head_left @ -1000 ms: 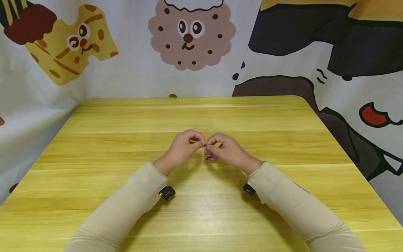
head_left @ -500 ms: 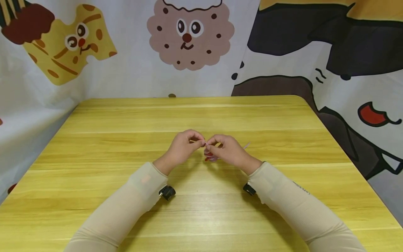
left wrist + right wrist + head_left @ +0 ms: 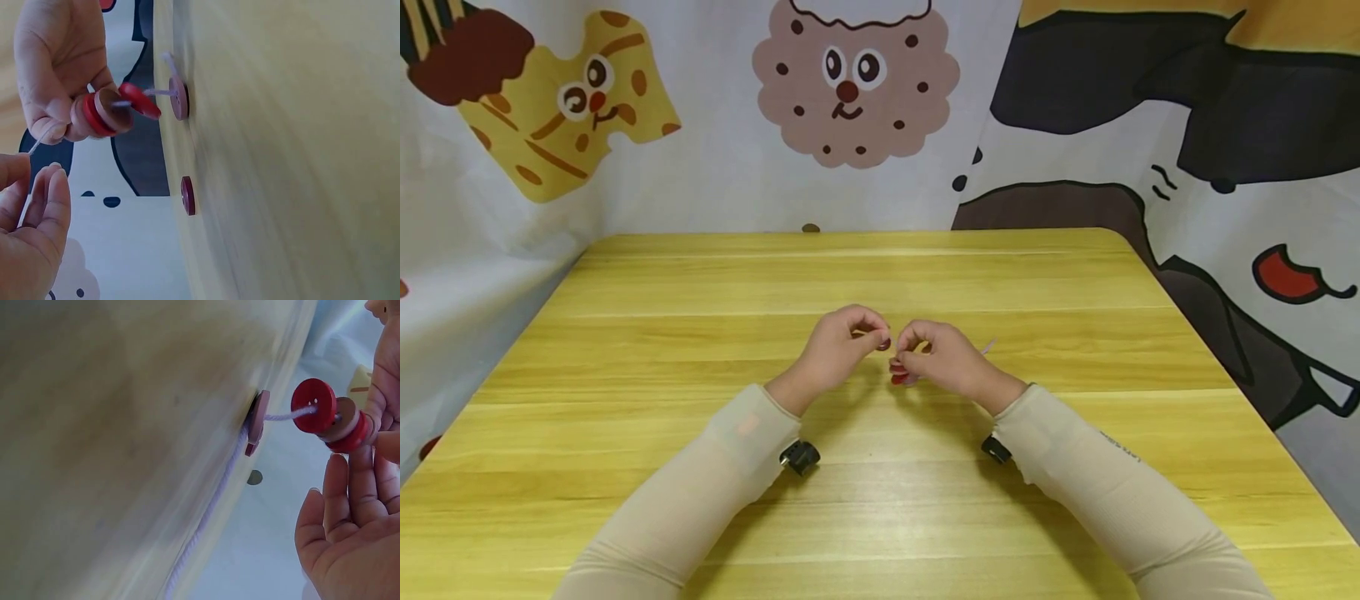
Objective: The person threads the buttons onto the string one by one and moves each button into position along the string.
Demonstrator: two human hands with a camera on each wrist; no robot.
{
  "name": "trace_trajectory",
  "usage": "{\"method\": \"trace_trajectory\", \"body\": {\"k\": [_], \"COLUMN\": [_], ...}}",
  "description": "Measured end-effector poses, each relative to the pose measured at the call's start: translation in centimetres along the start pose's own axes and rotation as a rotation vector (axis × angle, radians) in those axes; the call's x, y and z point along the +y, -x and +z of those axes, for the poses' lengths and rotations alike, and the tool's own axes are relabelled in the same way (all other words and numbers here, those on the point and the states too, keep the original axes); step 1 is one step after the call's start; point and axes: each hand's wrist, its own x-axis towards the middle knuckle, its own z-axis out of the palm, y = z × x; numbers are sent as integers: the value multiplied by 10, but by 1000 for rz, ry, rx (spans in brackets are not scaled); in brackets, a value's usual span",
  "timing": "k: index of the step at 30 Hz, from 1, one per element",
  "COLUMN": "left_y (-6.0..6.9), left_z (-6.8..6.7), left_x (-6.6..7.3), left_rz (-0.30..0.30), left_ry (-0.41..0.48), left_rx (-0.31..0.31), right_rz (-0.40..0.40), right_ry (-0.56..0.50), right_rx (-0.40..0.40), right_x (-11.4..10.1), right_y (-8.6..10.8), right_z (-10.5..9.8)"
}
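A pale purple string (image 3: 212, 500) runs through several red and brownish-pink buttons. My right hand (image 3: 946, 354) holds it beside the stacked buttons (image 3: 103, 112), which are bunched against its fingertips. Below the stack a red button (image 3: 314, 405) hangs tilted on the string, and a pinkish button (image 3: 179, 98) lower on it is at the tabletop. My left hand (image 3: 844, 343) pinches the thin string end (image 3: 39, 141) just left of the right fingertips. A loose dark red button (image 3: 188, 195) stands apart at the table, partly hidden by the left fingertips in the head view.
The wooden table (image 3: 880, 508) stretches out around both hands. Behind it hangs a white cloth (image 3: 715, 167) printed with cartoon food. The string's tail (image 3: 989, 347) lies beyond the right wrist.
The fingertips of the two hands met before and are now a little apart, the right hand slightly lower. More of the loose dark red button shows by the left fingertips.
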Motion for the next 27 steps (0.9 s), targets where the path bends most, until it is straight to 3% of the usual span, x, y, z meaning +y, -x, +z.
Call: {"method": "trace_trajectory", "body": {"k": [20, 27], "left_y": [-3, -5], "left_z": [4, 6], "left_x": [-2, -7], "left_rz": [10, 19], "left_ry": [-56, -80], "left_rx": [-4, -3], "right_rz": [-15, -6], "right_ry": [101, 53], "right_rx": [28, 10], "right_x": [3, 5], "right_y": [2, 2], "right_z": [-3, -4]}}
